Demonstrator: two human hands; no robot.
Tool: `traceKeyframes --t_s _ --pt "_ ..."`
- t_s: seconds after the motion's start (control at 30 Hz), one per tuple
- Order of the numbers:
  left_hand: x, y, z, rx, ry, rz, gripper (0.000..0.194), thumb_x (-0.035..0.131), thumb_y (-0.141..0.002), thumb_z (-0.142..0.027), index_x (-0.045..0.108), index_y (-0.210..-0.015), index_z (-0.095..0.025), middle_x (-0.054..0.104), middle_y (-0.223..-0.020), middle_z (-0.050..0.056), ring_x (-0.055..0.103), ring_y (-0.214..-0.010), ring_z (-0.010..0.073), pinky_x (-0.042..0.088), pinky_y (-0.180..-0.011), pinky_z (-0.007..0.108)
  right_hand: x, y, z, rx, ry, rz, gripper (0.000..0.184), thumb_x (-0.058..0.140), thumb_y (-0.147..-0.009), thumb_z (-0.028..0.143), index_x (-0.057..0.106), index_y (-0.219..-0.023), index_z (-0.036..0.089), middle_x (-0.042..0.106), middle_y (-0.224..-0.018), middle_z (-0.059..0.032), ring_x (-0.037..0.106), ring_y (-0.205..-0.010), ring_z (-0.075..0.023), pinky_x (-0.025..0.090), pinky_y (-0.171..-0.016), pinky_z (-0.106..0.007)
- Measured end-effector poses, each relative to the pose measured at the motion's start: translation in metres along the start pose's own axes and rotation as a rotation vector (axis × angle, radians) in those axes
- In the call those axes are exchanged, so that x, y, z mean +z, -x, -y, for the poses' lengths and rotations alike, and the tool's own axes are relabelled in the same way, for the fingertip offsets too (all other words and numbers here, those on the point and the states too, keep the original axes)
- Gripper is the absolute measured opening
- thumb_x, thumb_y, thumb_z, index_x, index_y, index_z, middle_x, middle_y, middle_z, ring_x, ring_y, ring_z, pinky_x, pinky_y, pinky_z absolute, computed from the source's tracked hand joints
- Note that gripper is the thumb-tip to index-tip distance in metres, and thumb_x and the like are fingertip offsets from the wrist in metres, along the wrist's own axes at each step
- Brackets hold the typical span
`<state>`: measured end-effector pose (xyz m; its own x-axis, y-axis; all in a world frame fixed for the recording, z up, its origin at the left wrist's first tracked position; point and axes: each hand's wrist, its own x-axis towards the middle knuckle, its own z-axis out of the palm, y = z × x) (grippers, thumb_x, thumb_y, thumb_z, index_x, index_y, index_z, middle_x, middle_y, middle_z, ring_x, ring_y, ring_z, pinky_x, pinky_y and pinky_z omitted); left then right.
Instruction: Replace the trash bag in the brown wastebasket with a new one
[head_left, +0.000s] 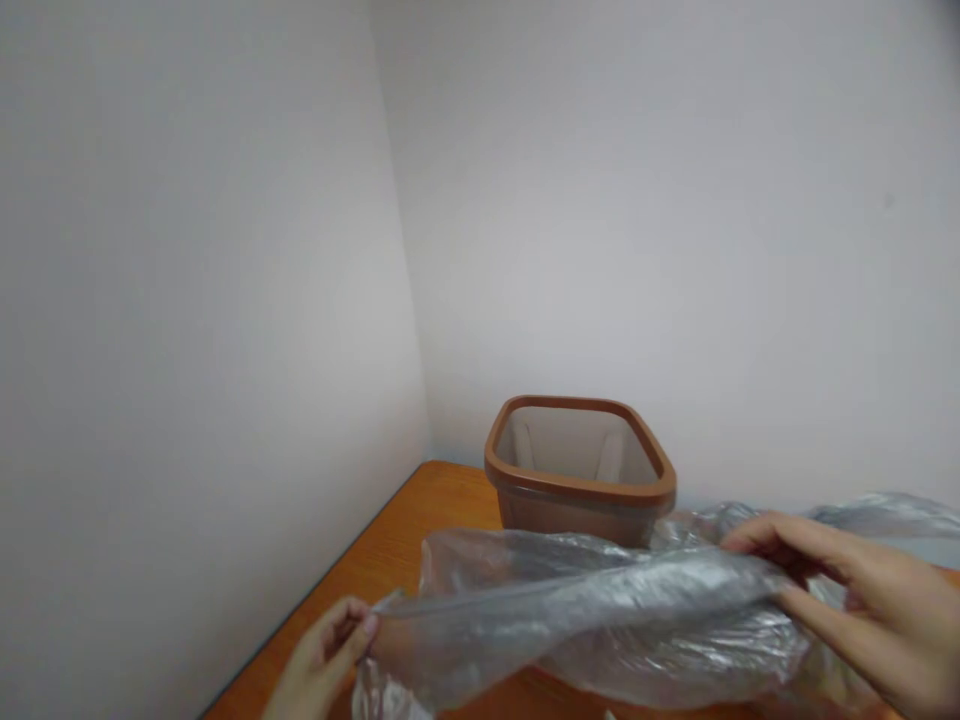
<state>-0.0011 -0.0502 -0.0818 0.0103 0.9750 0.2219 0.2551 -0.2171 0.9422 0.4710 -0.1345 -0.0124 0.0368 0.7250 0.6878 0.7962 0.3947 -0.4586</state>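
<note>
A clear, crinkled plastic bag (600, 610) is stretched across the front of the view between my two hands. My left hand (322, 665) pinches its left edge near the bottom left. My right hand (862, 600) grips the bag's right part with its fingers curled over the film. Behind the bag stands a brown plastic bin (579, 470) with an open, rounded-square mouth and a pale inside; the bag hides its lower front.
The bin rests on an orange wooden table (427, 510) pushed into a corner of plain white walls (225, 300). The table's left edge runs along the left wall.
</note>
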Motion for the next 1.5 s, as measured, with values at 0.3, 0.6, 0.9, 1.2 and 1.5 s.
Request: traceKeyframes --t_s 0.3,0.6,0.9,1.2,1.5 --pt "-0.036 -0.055 -0.091 0.529 -0.620 -0.712 0.040 0.053 -0.085 -0.049 0.063 -0.112 -0.022 0.065 -0.115 0.010 0.056 -0.112 0.0359 0.037 -0.107 0.055 0.015 -0.017 0.043 -0.008 0.038 0.044 0.026 0.051 -0.090 0.022 0.074 -0.101 0.027 0.077 -0.100 -0.0025 0.072 -0.091 -0.0207 0.058 -0.082 -0.033" --pt "0.131 0.003 -0.143 0.910 -0.503 0.345 0.073 0.080 -0.073 -0.040 0.052 -0.138 -0.020 0.059 -0.138 0.014 0.055 -0.123 0.0349 0.040 -0.106 0.043 0.038 -0.016 0.100 -0.360 -0.083 0.001 0.033 0.056 -0.090 0.017 0.065 -0.120 0.028 0.074 -0.110 -0.0024 0.071 -0.102 -0.0172 0.057 -0.086 -0.023" --pt "0.146 -0.017 -0.159 0.547 -0.254 0.534 0.010 0.067 -0.078 -0.023 0.067 -0.088 -0.019 0.067 -0.094 0.004 0.058 -0.090 0.0212 0.044 -0.080 0.027 0.021 -0.015 0.084 -0.274 -0.032 -0.009 0.031 0.073 -0.083 0.028 0.065 -0.113 0.028 0.069 -0.106 -0.0034 0.067 -0.099 -0.0186 0.057 -0.083 -0.025" --pt "0.132 -0.038 -0.154 0.589 -0.330 0.656 0.012 0.061 -0.088 -0.025 0.068 -0.080 -0.020 0.066 -0.089 0.002 0.058 -0.088 0.0190 0.038 -0.075 0.025 0.034 -0.028 0.084 -0.304 -0.026 -0.017 0.014 0.052 -0.095 0.017 0.064 -0.098 0.025 0.068 -0.089 -0.0008 0.066 -0.084 -0.0143 0.053 -0.073 -0.022" --pt "0.130 -0.042 -0.139 0.642 -0.292 0.706 0.054 0.076 -0.075 -0.041 0.057 -0.122 -0.024 0.061 -0.124 0.009 0.055 -0.112 0.0268 0.042 -0.096 0.032 0.037 -0.024 0.097 -0.329 -0.067 -0.002 0.012 0.057 -0.092 0.016 0.064 -0.095 0.025 0.069 -0.086 0.0006 0.066 -0.081 -0.0133 0.053 -0.072 -0.020"
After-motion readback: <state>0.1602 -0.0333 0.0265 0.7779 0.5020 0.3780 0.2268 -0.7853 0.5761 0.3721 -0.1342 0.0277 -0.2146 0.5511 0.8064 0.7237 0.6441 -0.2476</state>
